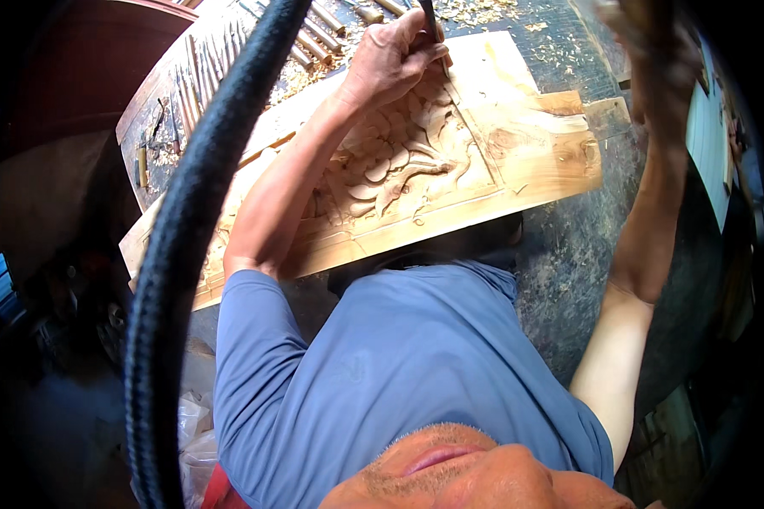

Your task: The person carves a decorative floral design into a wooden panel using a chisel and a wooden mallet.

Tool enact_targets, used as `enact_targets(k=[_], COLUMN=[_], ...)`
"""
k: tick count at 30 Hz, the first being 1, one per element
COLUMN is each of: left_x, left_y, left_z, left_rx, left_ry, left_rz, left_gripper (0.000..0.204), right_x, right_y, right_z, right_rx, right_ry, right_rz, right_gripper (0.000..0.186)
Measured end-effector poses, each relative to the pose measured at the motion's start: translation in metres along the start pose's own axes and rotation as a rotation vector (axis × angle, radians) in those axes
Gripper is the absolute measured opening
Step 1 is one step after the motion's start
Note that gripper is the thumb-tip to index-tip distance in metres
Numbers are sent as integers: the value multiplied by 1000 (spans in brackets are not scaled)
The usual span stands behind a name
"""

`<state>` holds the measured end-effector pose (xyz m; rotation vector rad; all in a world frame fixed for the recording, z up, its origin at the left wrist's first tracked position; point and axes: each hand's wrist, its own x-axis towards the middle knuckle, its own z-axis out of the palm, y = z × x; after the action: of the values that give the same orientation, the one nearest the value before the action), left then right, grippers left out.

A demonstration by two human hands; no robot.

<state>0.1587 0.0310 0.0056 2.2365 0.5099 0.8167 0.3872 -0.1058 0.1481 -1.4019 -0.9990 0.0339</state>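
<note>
My left hand (395, 55) grips a slim dark chisel (429, 21), held upright over the top of a pale wooden panel (547, 140). Carved leaf and petal relief (407, 170) covers the panel's middle, inside a cut border. My left forearm lies across the panel's left part. At the upper right, my right hand (654, 55) is raised, blurred and in shadow, around a dark object at the frame's edge that I cannot make out.
Rows of carving tools (199, 81) and wood shavings (475, 13) lie on the worn bench (547, 271) behind and left of the panel. A black braided cable (195, 187) crosses the left foreground. Plastic bags (195, 450) sit at lower left.
</note>
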Motion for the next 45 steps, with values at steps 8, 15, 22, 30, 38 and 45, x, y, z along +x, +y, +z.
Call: enact_targets(k=[8, 15, 22, 30, 38, 45], left_x=[-3, -1, -3, -5, -8, -77], left_y=[17, 7, 9, 14, -6, -70], left_z=[15, 9, 3, 7, -44, -165], left_rx=[372, 135, 39, 293, -490, -450], left_ry=[-167, -59, -59, -157, 313, 738], left_rz=[146, 91, 34, 185, -311, -419], left_gripper=[11, 13, 11, 11, 14, 13], right_x=[-2, -13, 0, -10, -52, -185], right_y=[24, 16, 15, 21, 67, 56], right_z=[-8, -5, -22, -6, -75, -37], right_rx=[-848, -147, -551, -1072, -651, -807], right_ry=[-255, 98, -169, -322, 42, -211], right_rz=[-705, -208, -338, -728, -191, -345], right_gripper=[33, 6, 9, 37, 50, 60])
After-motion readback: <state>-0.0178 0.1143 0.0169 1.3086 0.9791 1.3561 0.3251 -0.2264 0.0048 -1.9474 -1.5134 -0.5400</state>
